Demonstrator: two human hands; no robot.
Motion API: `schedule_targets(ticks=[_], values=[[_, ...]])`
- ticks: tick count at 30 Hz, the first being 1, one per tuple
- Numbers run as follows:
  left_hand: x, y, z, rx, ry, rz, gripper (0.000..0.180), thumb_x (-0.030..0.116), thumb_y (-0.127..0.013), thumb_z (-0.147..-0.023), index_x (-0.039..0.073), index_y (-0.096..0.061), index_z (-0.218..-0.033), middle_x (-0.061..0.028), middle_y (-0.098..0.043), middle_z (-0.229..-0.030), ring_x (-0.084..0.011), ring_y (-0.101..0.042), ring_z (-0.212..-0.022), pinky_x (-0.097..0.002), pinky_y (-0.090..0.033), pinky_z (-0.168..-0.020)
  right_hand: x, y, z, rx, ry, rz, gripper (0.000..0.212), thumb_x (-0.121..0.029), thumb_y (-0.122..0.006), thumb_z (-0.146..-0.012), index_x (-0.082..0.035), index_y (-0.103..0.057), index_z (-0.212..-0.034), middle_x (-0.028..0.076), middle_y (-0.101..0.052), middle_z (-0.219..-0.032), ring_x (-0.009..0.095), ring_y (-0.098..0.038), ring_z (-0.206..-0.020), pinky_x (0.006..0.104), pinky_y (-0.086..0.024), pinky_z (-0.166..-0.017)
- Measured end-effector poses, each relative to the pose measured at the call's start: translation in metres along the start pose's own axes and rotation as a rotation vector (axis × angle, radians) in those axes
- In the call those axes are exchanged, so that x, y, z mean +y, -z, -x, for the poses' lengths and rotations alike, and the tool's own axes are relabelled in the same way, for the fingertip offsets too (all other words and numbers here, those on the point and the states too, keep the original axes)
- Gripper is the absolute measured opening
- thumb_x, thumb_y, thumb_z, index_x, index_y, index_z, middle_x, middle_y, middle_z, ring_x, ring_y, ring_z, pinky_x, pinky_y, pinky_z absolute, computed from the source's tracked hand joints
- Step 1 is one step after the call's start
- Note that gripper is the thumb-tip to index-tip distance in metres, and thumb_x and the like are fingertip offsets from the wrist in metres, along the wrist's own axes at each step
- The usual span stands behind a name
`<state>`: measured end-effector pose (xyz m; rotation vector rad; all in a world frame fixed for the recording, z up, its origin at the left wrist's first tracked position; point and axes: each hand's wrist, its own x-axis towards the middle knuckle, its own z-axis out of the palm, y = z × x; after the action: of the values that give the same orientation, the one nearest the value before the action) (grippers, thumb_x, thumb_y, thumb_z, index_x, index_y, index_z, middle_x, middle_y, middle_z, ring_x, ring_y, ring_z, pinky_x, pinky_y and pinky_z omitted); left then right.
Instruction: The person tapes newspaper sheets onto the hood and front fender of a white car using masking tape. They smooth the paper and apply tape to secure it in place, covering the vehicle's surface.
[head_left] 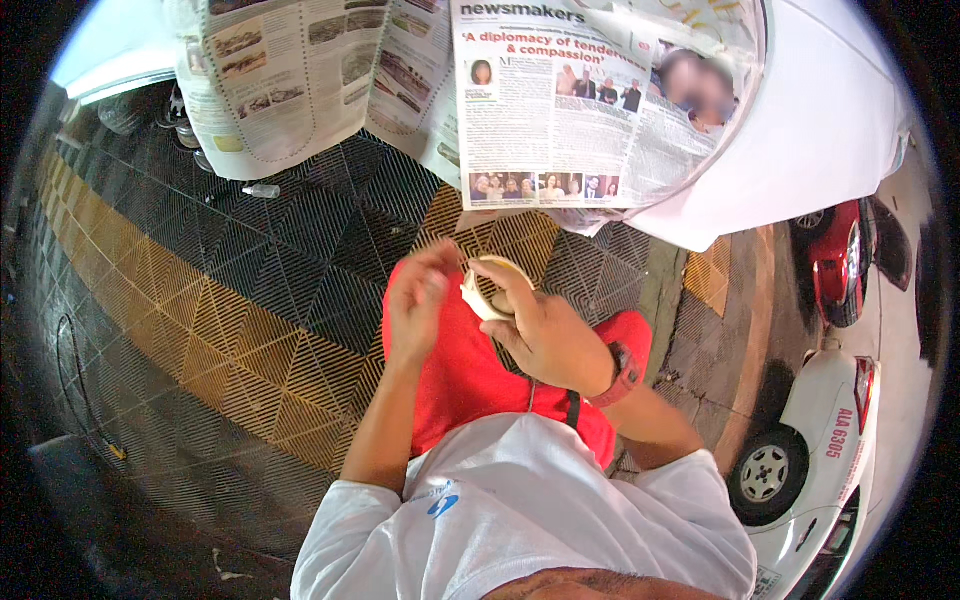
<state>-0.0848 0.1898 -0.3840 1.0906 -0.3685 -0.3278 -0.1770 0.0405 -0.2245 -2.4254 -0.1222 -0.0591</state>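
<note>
A roll of cream masking tape point(474, 296) is gripped in my right hand point(548, 335), with fingers over its rim and the thumb below. On that wrist is a dark red watch. My left hand point(420, 300) is raised just left of the roll, its fingers blurred by motion; whether a strip of tape is between them I cannot make out. Ahead of both hands, newspaper sheets point(540, 130) hang over a white panel point(790, 110), with clear plastic film along their right side.
Ribbed black and yellow tiles point(290, 330) cover the floor. A small clear bottle point(261, 190) lies under the newspaper's left edge. To the right stand a red car point(838, 265) and a white car point(825, 430). A dark cord point(72, 370) curves along the far left.
</note>
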Motion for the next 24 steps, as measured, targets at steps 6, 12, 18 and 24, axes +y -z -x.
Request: schedule_targets(ticks=[6,12,18,24], values=[[-0.001,-0.041,0.034,-0.025,0.087,-0.113,0.018,0.006,-0.081,-0.089,0.002,-0.068,-0.102,-0.0083,-0.07,-0.105,-0.0187,-0.067,-0.106,-0.0322,-0.054,-0.094,0.029,-0.02,0.046,0.024,-0.236,-0.352,0.065,-0.011,-0.068,-0.101,-0.01,-0.036,-0.158,0.013,-0.071,-0.088,0.024,-0.068,-0.069,0.0325,-0.055,-0.068],[0.03,-0.07,0.022,-0.105,-0.204,-0.715,0.015,0.01,-0.08,-0.091,0.0,-0.069,-0.092,-0.0087,-0.071,-0.08,-0.0177,-0.069,-0.074,-0.0351,-0.055,-0.068,0.08,-0.016,0.073,-0.191,-0.658,-0.624,0.027,-0.019,-0.058,-0.108,-0.007,-0.055,-0.132,0.007,-0.063,-0.071,0.015,-0.062,-0.058,0.0338,-0.05,-0.056],[0.018,-0.053,-0.003,0.543,-0.05,-0.3,0.021,0.02,-0.071,-0.102,0.002,-0.067,-0.092,-0.0004,-0.068,-0.084,-0.0097,-0.059,-0.076,-0.0264,-0.05,-0.073,0.063,-0.027,0.095,0.438,0.175,-0.078,0.047,-0.022,-0.079,-0.093,-0.004,-0.057,-0.13,0.01,-0.071,-0.091,0.029,-0.067,-0.063,0.0372,-0.054,-0.058],[0.041,-0.106,0.029,0.159,-0.159,-0.165,0.035,0.028,-0.052,-0.112,0.0,-0.072,-0.117,-0.0084,-0.074,-0.108,-0.0156,-0.069,-0.096,-0.0305,-0.054,-0.085,0.052,0.008,0.046,0.496,-0.099,-0.31,0.065,-0.028,-0.09,-0.083,-0.003,-0.059,-0.134,0.01,-0.066,-0.115,0.018,-0.062,-0.089,0.0311,-0.051,-0.077]])
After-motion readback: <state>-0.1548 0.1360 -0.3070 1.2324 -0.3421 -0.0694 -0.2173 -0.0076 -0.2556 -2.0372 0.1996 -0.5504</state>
